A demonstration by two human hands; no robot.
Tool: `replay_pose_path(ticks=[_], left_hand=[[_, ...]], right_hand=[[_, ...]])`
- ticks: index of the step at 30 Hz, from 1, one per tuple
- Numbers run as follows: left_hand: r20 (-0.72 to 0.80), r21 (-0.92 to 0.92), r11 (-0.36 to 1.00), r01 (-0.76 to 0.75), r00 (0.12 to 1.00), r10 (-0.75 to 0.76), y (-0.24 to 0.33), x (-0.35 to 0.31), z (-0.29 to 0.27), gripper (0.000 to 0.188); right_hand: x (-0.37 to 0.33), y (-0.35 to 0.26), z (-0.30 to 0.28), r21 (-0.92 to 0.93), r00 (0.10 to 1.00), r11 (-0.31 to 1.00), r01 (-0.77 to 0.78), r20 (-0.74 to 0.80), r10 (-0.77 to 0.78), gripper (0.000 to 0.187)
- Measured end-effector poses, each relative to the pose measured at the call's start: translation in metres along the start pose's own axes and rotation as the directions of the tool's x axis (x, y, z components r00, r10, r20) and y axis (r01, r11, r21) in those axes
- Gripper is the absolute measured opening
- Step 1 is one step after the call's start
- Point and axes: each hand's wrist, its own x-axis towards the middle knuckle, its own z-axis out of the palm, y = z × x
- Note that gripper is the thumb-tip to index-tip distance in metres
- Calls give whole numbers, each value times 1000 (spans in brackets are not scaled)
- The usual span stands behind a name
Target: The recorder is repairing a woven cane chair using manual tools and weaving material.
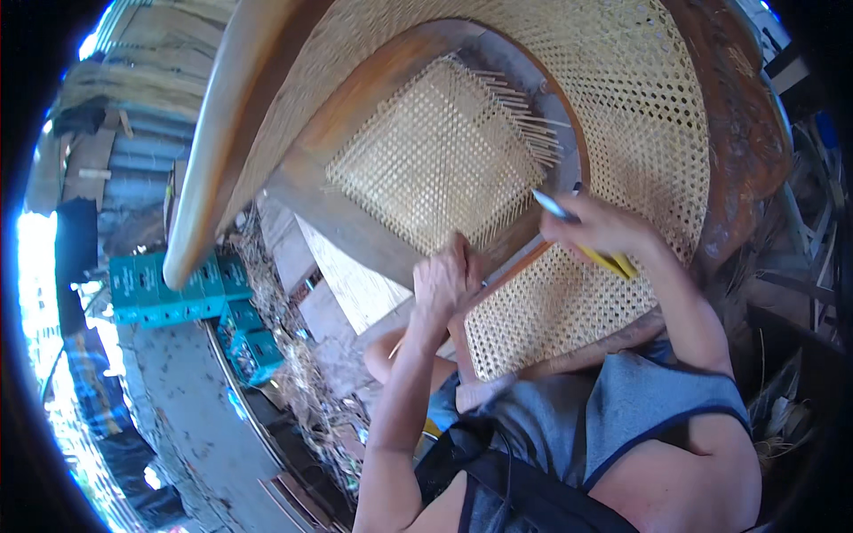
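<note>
A woven cane panel is lying at upper centre, the left hand curling at its lower corner, any hold unclear, while the right hand is clasping a yellow-handled tool.

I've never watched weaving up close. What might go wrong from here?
The right hand holds a yellow-handled tool with its tip near the woven panel's right corner; a slip might nick the weave.

Loose strands jut out along the panel's upper-right edge and could snag or snap.

The left hand is at the panel's lower edge, so strand ends there may scratch its fingers.
</note>
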Motion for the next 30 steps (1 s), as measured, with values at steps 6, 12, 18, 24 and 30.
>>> replay_pose_path(ticks=[6,12,18,24,30], left_hand=[[-38,-229,972,46,998,-56,-27,-117,8,15],[-725,-116,989,-90,688,-22,-56,-141,-135,18],[-838,17,996,92,545,-36,-76,-105,-259,60],[-740,47,987,154,669,-70,-124,-67,-285,74],[-780,49,999,-23,623,53,-92,-68,-157,48]], right_hand=[[-167,50,79,-177,863,921,-347,325,387,21],[-232,109,123,458,874,805,-378,-109,473,22],[-203,149,181,147,893,965,-216,-370,256,33],[-172,156,178,367,917,912,-182,-272,292,34],[-182,141,166,594,900,797,-111,-279,334,27]])
